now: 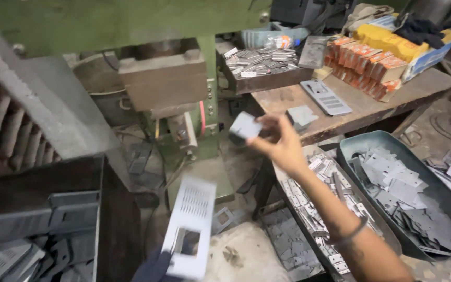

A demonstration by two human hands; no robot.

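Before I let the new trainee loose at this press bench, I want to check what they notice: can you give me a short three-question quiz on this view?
1. True or false: the right hand holds a small flat grey metal piece pinched at its fingertips.
2. What does the left hand hold? A) a long pale perforated plate B) an orange box C) a grey tray
3. Name what lies on the wooden table beside the orange boxes.

Key:
1. True
2. A, the perforated plate with a rectangular cut-out
3. A grey slotted plate
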